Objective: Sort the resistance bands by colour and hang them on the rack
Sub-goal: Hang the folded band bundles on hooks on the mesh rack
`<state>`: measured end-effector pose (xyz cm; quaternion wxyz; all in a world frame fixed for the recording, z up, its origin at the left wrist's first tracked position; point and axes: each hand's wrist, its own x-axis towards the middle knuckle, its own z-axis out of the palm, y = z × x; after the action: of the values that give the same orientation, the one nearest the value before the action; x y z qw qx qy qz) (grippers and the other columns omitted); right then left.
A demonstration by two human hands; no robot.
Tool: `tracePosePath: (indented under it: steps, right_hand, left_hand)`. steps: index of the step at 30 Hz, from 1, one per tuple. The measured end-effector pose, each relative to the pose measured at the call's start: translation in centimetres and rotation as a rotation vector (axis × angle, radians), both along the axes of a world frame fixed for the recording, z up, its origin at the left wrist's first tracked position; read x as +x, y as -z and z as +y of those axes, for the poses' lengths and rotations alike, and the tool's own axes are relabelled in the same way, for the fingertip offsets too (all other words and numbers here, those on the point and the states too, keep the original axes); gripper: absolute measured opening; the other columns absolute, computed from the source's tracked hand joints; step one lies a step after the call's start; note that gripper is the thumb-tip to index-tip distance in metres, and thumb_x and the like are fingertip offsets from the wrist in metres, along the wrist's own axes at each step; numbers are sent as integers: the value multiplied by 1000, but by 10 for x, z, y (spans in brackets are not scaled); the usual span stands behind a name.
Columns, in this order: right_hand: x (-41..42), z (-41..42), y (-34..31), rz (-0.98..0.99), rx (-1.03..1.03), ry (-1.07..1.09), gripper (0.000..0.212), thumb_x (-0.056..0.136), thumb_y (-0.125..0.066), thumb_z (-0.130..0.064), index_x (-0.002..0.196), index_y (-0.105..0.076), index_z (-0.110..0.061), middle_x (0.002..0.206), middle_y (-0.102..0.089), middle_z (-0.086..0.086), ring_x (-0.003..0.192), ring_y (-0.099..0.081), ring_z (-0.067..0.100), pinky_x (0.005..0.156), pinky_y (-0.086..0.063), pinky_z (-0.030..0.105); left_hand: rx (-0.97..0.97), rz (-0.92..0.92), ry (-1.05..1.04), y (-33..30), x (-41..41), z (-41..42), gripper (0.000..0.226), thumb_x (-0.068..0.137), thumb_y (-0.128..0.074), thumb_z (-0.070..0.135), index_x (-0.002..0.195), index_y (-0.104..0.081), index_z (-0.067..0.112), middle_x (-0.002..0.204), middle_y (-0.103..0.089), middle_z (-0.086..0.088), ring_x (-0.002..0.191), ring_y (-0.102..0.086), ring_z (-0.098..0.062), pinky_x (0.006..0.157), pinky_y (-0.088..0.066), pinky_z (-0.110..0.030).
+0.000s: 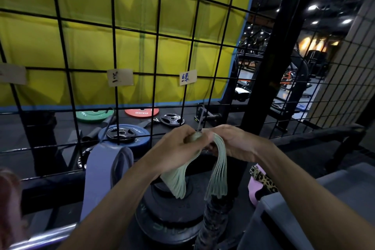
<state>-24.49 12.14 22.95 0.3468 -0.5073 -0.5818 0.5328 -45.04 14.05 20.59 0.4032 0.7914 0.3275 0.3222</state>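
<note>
Hook hidden behind hands [205, 144], bands [218, 170].

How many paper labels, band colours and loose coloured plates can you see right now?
Paper labels on the grid: 3
Band colours: 2, a green bundle held by the left hand and right hand, and a purple band hanging at left
Coloured plates behind the grid: 3, green, red, blue
Total: 8
</note>
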Motion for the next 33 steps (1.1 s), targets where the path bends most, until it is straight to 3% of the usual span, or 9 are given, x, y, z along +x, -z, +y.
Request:
tracePosePath:
  steps: [3,6,8,10,13,18,23,29,33]
  right_hand:
    - [-6,-11,9,-79,115,115,60,98,-52,-53,112,-67,4,104,-70,12,93,-64,26,92,-46,37]
    - [-18,-33,14,-145,288,237,51,104,-36,-54,119,-67,-16,114,-73,1,107,-69,17,98,-50,36]
    - [-25,-45,22,-156,369,273,44,100,-38,-58,124,-64,-32,121,-69,-6,114,-65,11,103,-48,39]
    - [-26,-52,31,-196,414,249,40,97,-45,-54,132,-56,-40,128,-65,-14,120,-60,3,105,-45,35]
    - [-25,-56,36,-246,451,219,44,97,-51,-36,141,-48,-38,133,-60,-22,125,-53,-4,103,-41,26]
    - [-23,-53,32,-328,516,258,44,94,-51,-26,137,-53,-37,125,-65,-18,120,-59,1,103,-46,34]
    - [-42,-50,48,-262,607,394,38,101,-42,-4,127,-58,-26,110,-70,-11,105,-65,6,91,-53,32]
    - [-53,-47,54,-83,537,482,35,101,-48,-9,128,-54,-30,107,-67,-12,100,-66,6,83,-53,25]
    - [-55,-57,56,-156,550,483,28,97,-55,-11,118,-54,-29,100,-69,-2,92,-68,17,80,-58,40]
  left_hand:
    - [-179,-59,-32,-2,3,1,65,102,-37,60,87,-71,7,72,-63,-1,63,-57,-13,71,-45,-33]
    - [-240,-53,-71,1,2,3,44,103,-47,44,93,-71,9,86,-73,-7,75,-66,-21,78,-47,-38]
    - [-323,-58,-41,2,2,3,41,104,-48,39,102,-73,7,97,-75,-12,86,-72,-30,84,-52,-41]
    - [-418,-100,16,3,1,3,41,104,-49,39,111,-73,7,107,-75,-16,99,-72,-35,95,-52,-47]
    - [-517,-171,47,4,-1,4,37,101,-55,39,116,-73,10,109,-74,-15,94,-70,-26,94,-53,-45]
    - [-647,-279,117,4,-4,2,35,102,-56,33,121,-70,7,103,-74,-8,89,-70,-19,82,-55,-37]
    - [-690,-433,155,17,0,-9,33,103,-56,27,122,-67,3,115,-72,-20,101,-70,-28,97,-55,-46]
    - [-657,-476,91,27,3,-14,33,103,-56,33,120,-70,9,115,-74,-15,108,-70,-33,103,-52,-51]
    - [-625,-435,68,26,-2,-14,34,102,-56,35,118,-71,9,115,-74,-15,109,-70,-33,102,-53,-51]
